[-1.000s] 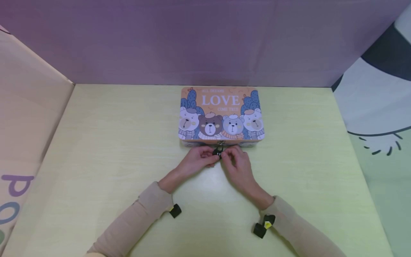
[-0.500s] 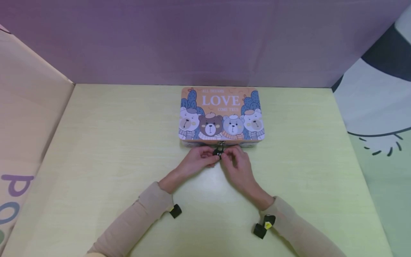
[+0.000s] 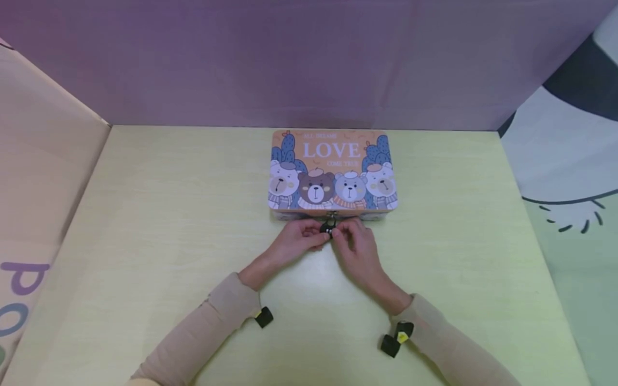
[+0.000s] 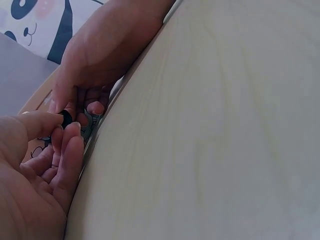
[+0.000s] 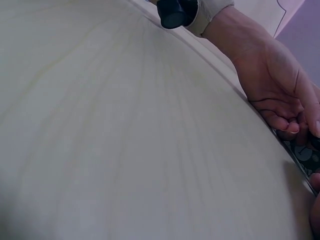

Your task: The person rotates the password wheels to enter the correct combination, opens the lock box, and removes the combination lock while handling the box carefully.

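A closed tin box point(image 3: 333, 171) with bears and the word LOVE on its lid stands at the back of the table, its front clasp point(image 3: 331, 215) towards me. A small black padlock point(image 3: 327, 229) is at that clasp, its shackle upward; whether the shackle is fastened I cannot tell. My left hand point(image 3: 294, 239) pinches the padlock's left side between thumb and fingers. From the right, my right hand point(image 3: 359, 252) pinches the other side. In the left wrist view the fingers hide most of the padlock point(image 4: 66, 118). Only the right hand's fingertips point(image 5: 315, 181) show at the right wrist view's edge.
The pale wooden table point(image 3: 169, 203) spreads on both sides of the box. Behind it rises a purple wall panel point(image 3: 309, 64), close to the box's back edge. Printed panels flank the table left and right. Small black devices point(image 3: 264, 317) sit at both sleeve cuffs.
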{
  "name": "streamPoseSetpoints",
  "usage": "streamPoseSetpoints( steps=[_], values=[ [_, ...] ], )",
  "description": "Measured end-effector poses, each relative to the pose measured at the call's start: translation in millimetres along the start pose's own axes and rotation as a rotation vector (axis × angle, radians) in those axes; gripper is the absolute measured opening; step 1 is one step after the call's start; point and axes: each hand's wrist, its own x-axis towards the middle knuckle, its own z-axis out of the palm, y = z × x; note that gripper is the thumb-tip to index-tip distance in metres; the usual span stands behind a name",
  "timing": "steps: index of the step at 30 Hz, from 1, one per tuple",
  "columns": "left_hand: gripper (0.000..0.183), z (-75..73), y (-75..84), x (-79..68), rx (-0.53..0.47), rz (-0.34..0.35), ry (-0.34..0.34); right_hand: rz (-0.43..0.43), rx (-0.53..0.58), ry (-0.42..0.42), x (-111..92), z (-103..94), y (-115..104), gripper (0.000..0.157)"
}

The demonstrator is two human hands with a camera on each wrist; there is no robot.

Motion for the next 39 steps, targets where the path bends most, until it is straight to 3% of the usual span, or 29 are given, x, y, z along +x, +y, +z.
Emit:
streamPoseSetpoints(
  steps=[8,17,29,39],
  values=[
    [0.024,-0.2,-0.8,0.8,0.000,-0.003,0.010,0.002,-0.002,-0.007,0.9,-0.3,-1.1,0.012],
    [0.024,-1.3,-1.2,1.1,-0.016,0.006,0.000,0.078,0.038,-0.015,1.1,-2.0,-3.3,0.014],
    [0.024,-0.1,0.8,-1.3,-0.022,0.008,0.000,0.017,0.036,0.005,0.1,-0.1,-2.9,0.007],
    [0.025,0.7,2.1,-1.2,-0.017,0.005,-0.002,-0.020,-0.007,0.013,0.1,1.6,2.5,0.010]
  ],
)
